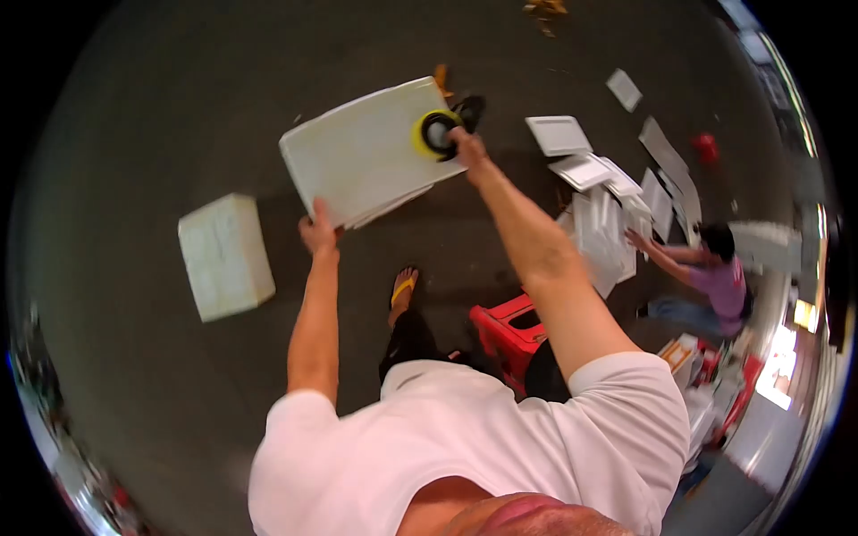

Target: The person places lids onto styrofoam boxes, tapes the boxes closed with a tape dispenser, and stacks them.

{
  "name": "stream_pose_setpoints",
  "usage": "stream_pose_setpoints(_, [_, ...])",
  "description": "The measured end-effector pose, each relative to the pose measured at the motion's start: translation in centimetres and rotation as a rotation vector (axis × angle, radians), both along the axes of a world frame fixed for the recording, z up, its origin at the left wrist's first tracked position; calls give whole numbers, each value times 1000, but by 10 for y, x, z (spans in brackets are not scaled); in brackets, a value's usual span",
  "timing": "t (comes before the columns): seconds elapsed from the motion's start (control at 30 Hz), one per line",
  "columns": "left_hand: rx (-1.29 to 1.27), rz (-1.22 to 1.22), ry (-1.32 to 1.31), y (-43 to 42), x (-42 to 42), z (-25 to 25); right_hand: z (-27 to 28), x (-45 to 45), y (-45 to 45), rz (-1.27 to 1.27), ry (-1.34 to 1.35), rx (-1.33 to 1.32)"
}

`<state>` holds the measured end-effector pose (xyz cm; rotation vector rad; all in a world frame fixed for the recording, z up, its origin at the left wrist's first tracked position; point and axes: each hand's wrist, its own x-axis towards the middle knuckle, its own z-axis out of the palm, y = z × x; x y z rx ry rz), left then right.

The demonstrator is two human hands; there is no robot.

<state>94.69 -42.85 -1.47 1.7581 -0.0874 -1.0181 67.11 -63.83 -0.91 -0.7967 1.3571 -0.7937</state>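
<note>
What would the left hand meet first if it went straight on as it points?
The white foam piece: the left hand touches it at the near left corner. Beyond its far edge the line seems to cross only dark floor, though depth is unclear.

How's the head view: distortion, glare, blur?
Head view: strong fisheye, black corners; head view: glare washes out a bright patch at far right; head view: clutter at lower left looks smeared; head view: held white box has clear edges.
</note>
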Motion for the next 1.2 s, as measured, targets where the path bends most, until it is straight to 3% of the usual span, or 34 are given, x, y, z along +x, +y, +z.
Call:
stream_pose_setpoints(0.03, [-35,80,0,-2,-11,5,-26,-4,-5,10,-180,-29])
stream_pose_setpoints(0.07, [-126,-66,104,3,6,-32,-44,-5,-10,-55,-195,-72])
stream_pose_setpoints(0.1, [-253,51,150,4,-11,-14,-25,-5,-4,59,6,-100])
stream_pose_setpoints(0.13, [-164,46,133,10,-13,-6,-67,-5,-13,-14,11,-92])
stream_pose_setpoints(0.17, [-157,76,94,13,-14,-10,34,2,24,-22,-153,-178])
stream_pose_setpoints(0.23, [-152,98,46,14,-20,4,7,-14,17,0,-378,-196])
stream_pose_setpoints(0.27, [-130,0,107,14,-9,-13,26,-24,31,-7,-207,-147])
stream_pose_setpoints(0.3, [-95,-44,42,13,-2,-25,68,-29,59,-240,-41,-39])
stream_pose_setpoints(0.33, [-51,-94,-26,18,2,-36,59,-50,80,-262,78,-10])
stream_pose_setpoints(0.37, [-54,-113,-80,20,7,-39,64,-71,110,-305,-56,-8])
stream_pose_setpoints(0.4, [-62,-130,-133,21,4,-39,69,-95,148,-345,-191,-17])
stream_pose_setpoints(0.47, [-118,-45,-274,23,-19,-21,75,-144,237,-500,-104,-22])
stream_pose_setpoints(0.5, [-7,-60,-294,20,-11,-21,53,-165,288,-614,133,-69])
stream_pose_setpoints(0.53, [90,-70,-312,14,-9,-23,-9,-198,347,-745,323,-110])
stream_pose_setpoints(0.57, [70,-73,-339,15,-9,-31,19,-222,415,-765,317,350])
stream_pose_setpoints(0.6, [50,-77,-366,17,-10,-35,-31,-253,500,-840,466,476])
stream_pose_setpoints(0.63, [25,-92,-446,15,-8,-41,12,-243,564,-1067,672,345])
stream_pose_setpoints(0.67, [10,-141,-533,16,-14,-44,-15,-255,649,-1360,346,678])
stream_pose_setpoints(0.7, [0,-194,-668,22,-14,-44,10,-238,712,-1654,303,714])
stream_pose_setpoints(0.73, [13,-277,-787,28,-14,-46,35,-218,773,-1835,193,675])
stream_pose_setpoints(0.77, [32,-394,-888,33,-20,-47,-18,-205,863,-1997,140,618])
stream_pose_setpoints(0.8, [81,-554,-966,43,-30,-47,13,-173,898,-2189,103,514])
stream_pose_setpoints(0.83, [128,-764,-1021,54,-47,-53,15,-154,931,-2340,125,598])
stream_pose_setpoints(0.9, [278,-1380,-1023,89,-99,-59,6,-98,984,-2538,96,713])
stream_pose_setpoints(0.97, [398,-1917,-876,137,-185,-69,-9,-53,1012,-2661,41,509])
stream_pose_setpoints(1.03, [415,-2092,-594,205,-287,-59,-33,-13,1036,-2774,-73,507])
stream_pose_setpoints(1.07, [350,-2087,-378,229,-339,-61,-71,15,1050,-2841,-142,117])
stream_pose_setpoints(1.1, [302,-2068,-154,254,-390,-63,-84,16,1056,-2971,-361,507])
stream_pose_setpoints(1.13, [88,-2155,-193,275,-443,-66,-89,29,1058,-2968,-414,375])
stream_pose_setpoints(1.2, [11,-2183,89,328,-540,-32,-80,43,1060,-2970,-541,318])
